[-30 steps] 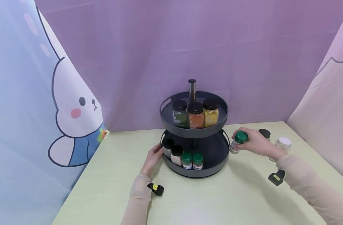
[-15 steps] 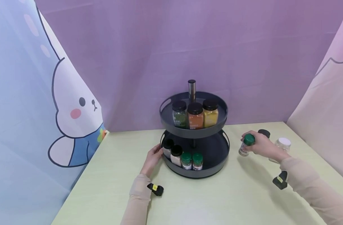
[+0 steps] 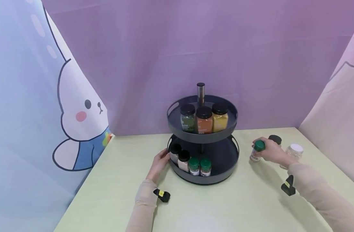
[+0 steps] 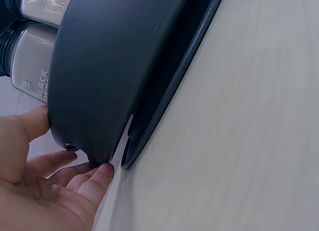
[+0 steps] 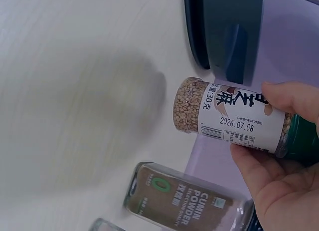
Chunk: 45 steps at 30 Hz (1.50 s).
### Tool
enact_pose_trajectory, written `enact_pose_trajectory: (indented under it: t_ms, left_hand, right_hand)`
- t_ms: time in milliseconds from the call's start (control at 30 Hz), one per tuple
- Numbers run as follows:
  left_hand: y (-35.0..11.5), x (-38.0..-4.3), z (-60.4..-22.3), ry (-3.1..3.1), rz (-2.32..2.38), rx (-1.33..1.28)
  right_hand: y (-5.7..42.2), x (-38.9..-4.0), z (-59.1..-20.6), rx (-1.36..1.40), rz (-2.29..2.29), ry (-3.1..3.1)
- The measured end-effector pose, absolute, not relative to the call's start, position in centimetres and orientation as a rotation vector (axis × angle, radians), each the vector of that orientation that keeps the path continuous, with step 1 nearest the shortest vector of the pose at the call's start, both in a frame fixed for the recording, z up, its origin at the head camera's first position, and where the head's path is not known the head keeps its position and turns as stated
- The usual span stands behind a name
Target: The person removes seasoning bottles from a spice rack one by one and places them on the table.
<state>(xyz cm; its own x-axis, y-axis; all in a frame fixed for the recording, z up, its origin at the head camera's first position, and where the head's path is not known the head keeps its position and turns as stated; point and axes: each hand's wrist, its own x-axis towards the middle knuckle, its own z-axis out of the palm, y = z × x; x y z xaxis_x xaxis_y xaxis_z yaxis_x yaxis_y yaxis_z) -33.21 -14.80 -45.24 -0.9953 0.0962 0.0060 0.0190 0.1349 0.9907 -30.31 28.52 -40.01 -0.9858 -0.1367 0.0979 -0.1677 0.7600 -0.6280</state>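
Green-capped clear cylindrical seed jar (image 5: 237, 116): right of round dark-grey two-tier rack (image 3: 220, 178), thumb and fingers of right hand (image 3: 271, 152) pinching it. Left hand (image 3: 160, 161) grips rack's lower rim. Judgement: level the base, avoiding the brown-filled rectangular cumin jar (image 5: 184, 196).

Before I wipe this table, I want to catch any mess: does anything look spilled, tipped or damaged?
Nothing stands out. The jars on the two-tier rack stand upright with lids on, the green-capped jar in the right hand looks intact, and no spill shows on the table.
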Motion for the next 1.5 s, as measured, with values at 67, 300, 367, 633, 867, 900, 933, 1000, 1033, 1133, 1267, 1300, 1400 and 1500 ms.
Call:
enact_pose_trajectory:
  t_ms: [67, 300, 367, 633, 867, 900, 933, 1000, 1033, 1133, 1267, 1300, 1400, 1500]
  left_hand:
    - [-14.8, -33.5, -45.8, 2.338, 2.018, 0.119]
    - [-14.9, -34.4, -47.3, 2.354, 2.019, 0.092]
    - [-14.9, -34.4, -47.3, 2.361, 2.020, 0.094]
    - [-14.9, -34.5, -47.2, 2.332, 2.055, 0.102]
    - [-15.1, -34.7, -47.3, 2.341, 2.051, 0.103]
    - [-15.1, -34.7, -47.3, 2.341, 2.051, 0.103]
    - [-15.1, -34.6, -47.3, 2.348, 2.045, 0.114]
    - [-15.1, -34.6, -47.4, 2.351, 2.044, 0.128]
    - [-15.0, -34.6, -47.4, 2.347, 2.047, 0.127]
    - [-15.0, -34.5, -47.4, 2.350, 2.038, 0.140]
    - [-15.0, -34.5, -47.4, 2.342, 2.036, 0.125]
    - [-15.0, -34.4, -47.4, 2.346, 2.033, 0.132]
    - [-15.0, -34.4, -47.3, 2.355, 2.029, 0.127]
    - [-15.0, -34.3, -47.2, 2.365, 2.023, 0.127]
  right_hand:
    - [28.6, -30.5, -40.3, 0.256, 1.045, -2.901]
    - [28.9, -31.1, -40.8, 0.239, 1.098, -2.930]
    - [28.9, -31.2, -40.8, 0.222, 1.108, -2.950]
    - [29.3, -31.4, -41.4, 0.224, 1.099, -2.962]
    - [29.3, -31.5, -41.5, 0.212, 1.123, -2.963]
    - [29.2, -31.4, -41.5, 0.207, 1.129, -2.966]
    - [29.2, -31.4, -41.5, 0.201, 1.134, -2.969]
    - [29.3, -31.4, -41.5, 0.198, 1.142, -2.973]
    - [29.3, -31.3, -41.5, 0.200, 1.146, -2.972]
    - [29.5, -31.4, -41.6, 0.212, 1.152, -2.971]
    - [29.7, -31.6, -41.8, 0.214, 1.147, -2.981]
    - [29.8, -31.7, -41.9, 0.212, 1.137, -2.988]
    - [29.8, -31.9, -41.9, 0.202, 1.121, -3.006]
    - [29.9, -32.0, -41.9, 0.207, 1.101, -3.013]
